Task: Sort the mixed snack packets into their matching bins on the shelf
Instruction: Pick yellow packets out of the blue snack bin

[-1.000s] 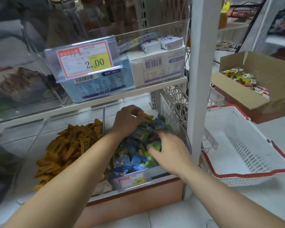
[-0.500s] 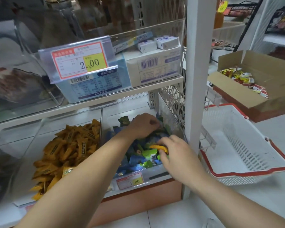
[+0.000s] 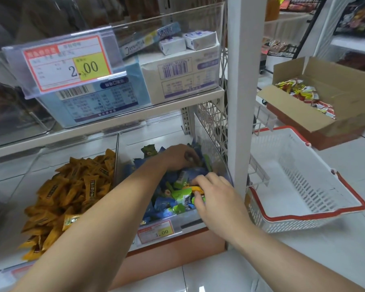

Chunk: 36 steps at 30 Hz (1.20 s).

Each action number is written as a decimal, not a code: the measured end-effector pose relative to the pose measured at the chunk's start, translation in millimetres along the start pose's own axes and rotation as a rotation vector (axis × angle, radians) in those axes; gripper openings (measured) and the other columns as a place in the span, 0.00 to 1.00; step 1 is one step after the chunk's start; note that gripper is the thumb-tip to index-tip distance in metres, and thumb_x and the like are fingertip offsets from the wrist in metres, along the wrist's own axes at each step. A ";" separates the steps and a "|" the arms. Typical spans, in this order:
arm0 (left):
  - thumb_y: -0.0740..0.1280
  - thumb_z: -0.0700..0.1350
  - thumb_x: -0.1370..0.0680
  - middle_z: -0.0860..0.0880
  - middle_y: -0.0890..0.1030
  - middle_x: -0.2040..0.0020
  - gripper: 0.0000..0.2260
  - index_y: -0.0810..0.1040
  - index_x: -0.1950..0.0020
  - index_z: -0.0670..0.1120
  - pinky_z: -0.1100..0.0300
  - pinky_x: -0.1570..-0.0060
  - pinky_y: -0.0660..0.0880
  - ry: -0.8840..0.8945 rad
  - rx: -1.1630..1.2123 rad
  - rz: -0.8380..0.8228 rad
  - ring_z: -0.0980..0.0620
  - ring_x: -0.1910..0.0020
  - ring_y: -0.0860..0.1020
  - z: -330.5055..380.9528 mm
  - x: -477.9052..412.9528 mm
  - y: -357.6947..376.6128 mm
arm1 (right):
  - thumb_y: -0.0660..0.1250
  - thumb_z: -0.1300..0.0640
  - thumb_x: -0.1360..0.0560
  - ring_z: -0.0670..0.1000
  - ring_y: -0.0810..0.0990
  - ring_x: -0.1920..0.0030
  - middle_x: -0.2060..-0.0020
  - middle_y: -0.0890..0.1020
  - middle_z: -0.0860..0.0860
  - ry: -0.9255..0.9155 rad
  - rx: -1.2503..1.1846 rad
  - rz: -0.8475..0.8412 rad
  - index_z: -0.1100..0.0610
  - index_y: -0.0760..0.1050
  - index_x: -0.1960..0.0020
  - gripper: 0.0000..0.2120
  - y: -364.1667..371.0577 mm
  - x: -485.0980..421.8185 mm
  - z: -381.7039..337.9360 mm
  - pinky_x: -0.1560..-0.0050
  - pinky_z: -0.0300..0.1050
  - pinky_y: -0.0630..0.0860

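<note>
We have both hands in the clear bin (image 3: pixel 156 138) at the right end of the low shelf (image 3: pixel 177 252), just beside the white post (image 3: pixel 238 102). This bin holds a heap of blue and green packets (image 3: pixel 167 204). Our right hand (image 3: pixel 219 199) is near the front right corner of the bin. Its thumb and fingers pinch one orange packet (image 3: pixel 195 189) that lies on top of the heap. Our left hand (image 3: pixel 178 157) is near the back of the bin, with its fingers curled down into the packets. We cannot tell if it holds one. A small price tag (image 3: pixel 156 230) that says 1.00 sits on the front edge of the bin. The next bin (image 3: pixel 51 157) to the left holds a pile of orange packets (image 3: pixel 76 192). On the shelf above stand a blue box (image 3: pixel 101 102) and a white box (image 3: pixel 181 74), with a big price tag (image 3: pixel 67 62) that says 2.00 in front of the blue one. On the floor to the right of the post sits a tilted white basket (image 3: pixel 303 217) with a red rim. Behind it is an open brown box (image 3: pixel 346 91) with red and yellow packets (image 3: pixel 303 95) inside.
</note>
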<state>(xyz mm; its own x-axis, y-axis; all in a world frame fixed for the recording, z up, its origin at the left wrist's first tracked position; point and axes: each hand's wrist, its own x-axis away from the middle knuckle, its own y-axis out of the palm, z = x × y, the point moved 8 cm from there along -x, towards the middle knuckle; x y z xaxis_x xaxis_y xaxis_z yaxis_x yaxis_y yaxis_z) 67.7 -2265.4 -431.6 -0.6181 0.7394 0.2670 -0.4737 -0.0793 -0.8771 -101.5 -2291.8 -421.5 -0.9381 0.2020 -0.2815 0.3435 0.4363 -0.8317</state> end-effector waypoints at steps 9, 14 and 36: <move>0.67 0.49 0.19 0.51 0.77 0.32 0.16 0.78 0.32 0.49 0.59 0.35 0.68 -0.026 -0.053 -0.196 0.51 0.34 0.74 -6.1 -13.6 13.2 | 0.57 0.50 0.19 0.49 0.70 0.45 0.46 0.73 0.46 -0.020 0.006 -0.016 0.47 0.71 0.37 0.12 0.2 0.5 0.2 0.50 0.43 0.72; 0.71 0.50 0.23 0.52 0.85 0.52 0.06 0.87 0.51 0.52 0.57 0.52 0.76 -0.070 0.141 0.128 0.53 0.51 0.80 -21.9 -13.7 -9.3 | 0.57 0.50 0.19 0.49 0.71 0.45 0.46 0.74 0.46 -0.017 0.023 -0.017 0.47 0.71 0.37 0.12 -0.1 -2.5 0.6 0.50 0.42 0.72; 0.67 0.41 0.20 0.48 0.87 0.60 0.12 0.86 0.56 0.54 0.64 0.65 0.79 -0.060 1.042 0.724 0.49 0.61 0.86 -1.0 157.5 -26.6 | 0.63 0.57 0.20 0.44 0.79 0.50 0.48 0.80 0.45 0.382 -0.716 0.221 0.44 0.73 0.41 0.11 -28.6 -26.1 -13.2 0.54 0.38 0.75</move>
<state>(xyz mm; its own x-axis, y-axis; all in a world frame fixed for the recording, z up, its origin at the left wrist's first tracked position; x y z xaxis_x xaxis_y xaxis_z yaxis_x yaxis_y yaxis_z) -16.4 -2146.2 -366.6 -0.9556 0.2780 -0.0981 -0.2675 -0.9575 -0.1083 -86.3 -2297.9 -384.1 -0.8102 0.5751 -0.1136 0.5843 0.7767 -0.2351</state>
